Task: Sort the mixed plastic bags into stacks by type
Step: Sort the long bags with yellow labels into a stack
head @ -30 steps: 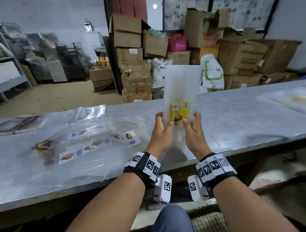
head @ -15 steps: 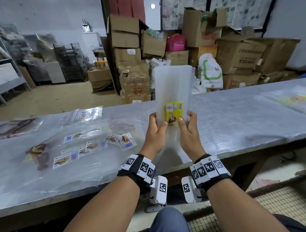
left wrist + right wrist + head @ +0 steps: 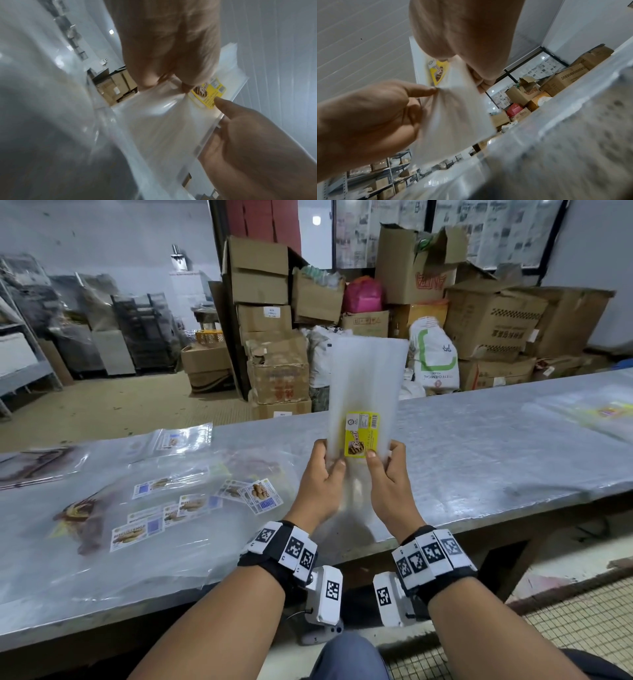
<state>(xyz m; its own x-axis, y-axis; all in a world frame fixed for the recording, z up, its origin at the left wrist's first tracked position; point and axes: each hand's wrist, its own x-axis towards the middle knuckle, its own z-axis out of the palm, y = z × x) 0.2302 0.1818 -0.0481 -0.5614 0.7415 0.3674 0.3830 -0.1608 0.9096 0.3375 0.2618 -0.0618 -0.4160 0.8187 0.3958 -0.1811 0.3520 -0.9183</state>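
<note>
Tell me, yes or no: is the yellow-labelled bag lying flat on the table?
No: both the left hand and right hand hold the bag upright above the table.

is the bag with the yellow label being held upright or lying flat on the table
Upright. Both the left hand and right hand pinch the bag low down; it stands above the table.

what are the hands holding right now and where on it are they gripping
Both the left hand and the right hand pinch one upright plastic bag near its lower part, thumbs beside its yellow label.

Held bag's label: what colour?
Yellow label with a brown picture, on the bag; clearest in head view.
</note>
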